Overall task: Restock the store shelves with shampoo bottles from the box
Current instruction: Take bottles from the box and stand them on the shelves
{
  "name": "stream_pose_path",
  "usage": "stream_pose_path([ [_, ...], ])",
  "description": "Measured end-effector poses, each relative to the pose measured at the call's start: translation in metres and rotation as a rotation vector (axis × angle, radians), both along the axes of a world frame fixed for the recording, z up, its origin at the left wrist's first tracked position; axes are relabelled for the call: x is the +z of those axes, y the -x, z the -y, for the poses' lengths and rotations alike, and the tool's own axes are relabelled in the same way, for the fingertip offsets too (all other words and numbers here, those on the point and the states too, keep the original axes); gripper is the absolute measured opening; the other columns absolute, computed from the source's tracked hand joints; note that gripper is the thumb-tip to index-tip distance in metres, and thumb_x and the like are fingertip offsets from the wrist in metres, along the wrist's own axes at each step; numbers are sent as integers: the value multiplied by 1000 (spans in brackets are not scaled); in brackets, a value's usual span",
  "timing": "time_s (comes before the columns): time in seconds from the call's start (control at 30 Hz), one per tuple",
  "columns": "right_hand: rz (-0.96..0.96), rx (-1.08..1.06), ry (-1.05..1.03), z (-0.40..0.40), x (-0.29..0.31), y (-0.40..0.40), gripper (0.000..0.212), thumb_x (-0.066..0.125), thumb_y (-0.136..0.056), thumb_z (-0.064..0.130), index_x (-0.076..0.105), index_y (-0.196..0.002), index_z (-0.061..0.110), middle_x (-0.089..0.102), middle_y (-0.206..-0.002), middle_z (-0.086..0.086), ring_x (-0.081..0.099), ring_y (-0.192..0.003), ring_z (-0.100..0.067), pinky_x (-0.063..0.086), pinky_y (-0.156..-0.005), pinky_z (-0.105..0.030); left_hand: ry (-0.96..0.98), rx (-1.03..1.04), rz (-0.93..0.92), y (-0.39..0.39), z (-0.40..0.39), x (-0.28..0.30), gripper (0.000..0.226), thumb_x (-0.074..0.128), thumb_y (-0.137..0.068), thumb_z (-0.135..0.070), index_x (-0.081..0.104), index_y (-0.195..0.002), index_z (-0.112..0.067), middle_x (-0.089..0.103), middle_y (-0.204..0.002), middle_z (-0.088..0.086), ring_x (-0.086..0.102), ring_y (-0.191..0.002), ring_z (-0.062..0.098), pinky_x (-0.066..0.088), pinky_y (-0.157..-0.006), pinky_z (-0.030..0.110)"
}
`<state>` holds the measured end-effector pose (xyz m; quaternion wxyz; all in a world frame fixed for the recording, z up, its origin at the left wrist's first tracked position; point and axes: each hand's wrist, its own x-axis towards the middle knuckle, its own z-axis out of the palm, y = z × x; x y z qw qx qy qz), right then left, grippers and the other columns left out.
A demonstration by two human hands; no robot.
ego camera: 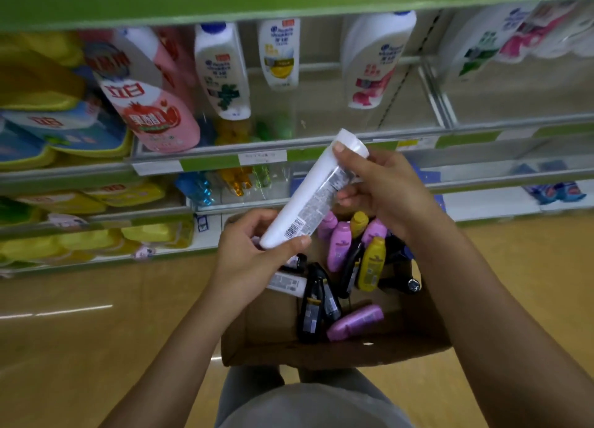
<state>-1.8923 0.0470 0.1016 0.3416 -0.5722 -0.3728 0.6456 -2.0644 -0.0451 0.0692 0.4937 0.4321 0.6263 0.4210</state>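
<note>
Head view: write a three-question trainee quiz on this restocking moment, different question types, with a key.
1. True or false: the white bottle is held by both the left hand and the right hand.
2. Multiple choice: the purple bottle lying alone nearest the person rests A) on a shelf, B) in the cardboard box, C) on the floor.
3. Fill in: the side of the white bottle that faces the camera shows a printed ____ near its lower end.

Key: 1 true; 2 B; 3 barcode.
</note>
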Motion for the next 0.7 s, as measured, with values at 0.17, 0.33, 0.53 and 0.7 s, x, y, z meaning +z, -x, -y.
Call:
stream_pose_path([
  [0.17, 124, -6, 8, 9, 22, 19, 36, 69, -85, 42, 57, -97, 10, 61, -68, -5, 58, -42, -18, 49, -42, -24, -296, -36, -669, -11, 5, 9, 37, 79, -72, -33, 53, -97, -24, 54, -93, -7, 53, -84, 14, 46, -62, 31],
  [0.33, 91, -23, -111, 6, 35, 25, 16, 60, -90, 26, 55, -93, 12, 58, -70, -8, 50, -52, -19, 42, -45, -27, -210, -129, -427, -18, 3, 34, 52, 76, -75, -36, 42, -114, -33, 48, -108, -15, 52, -95, 3, 48, -65, 15],
  [0.53, 8, 142, -210, 1, 55, 20, 14, 55, -92, 27, 62, -100, 18, 75, -88, -5, 69, -80, -26, 53, -69, -39, 23, -242, 35, -18, -5, 53, 55, 80, -68, -41, 52, -116, -33, 66, -103, -13, 65, -93, 1, 58, -75, 29],
  [0.7, 74, 184, -368, -1, 65, 14, 19, 57, -96, 32, 64, -88, 17, 65, -69, 0, 51, -50, -11, 39, -46, -23, -156, -50, -274, -26, -5, 60, 56, 79, -68, -46, 42, -109, -37, 61, -98, -21, 62, -85, -6, 57, -67, 27],
])
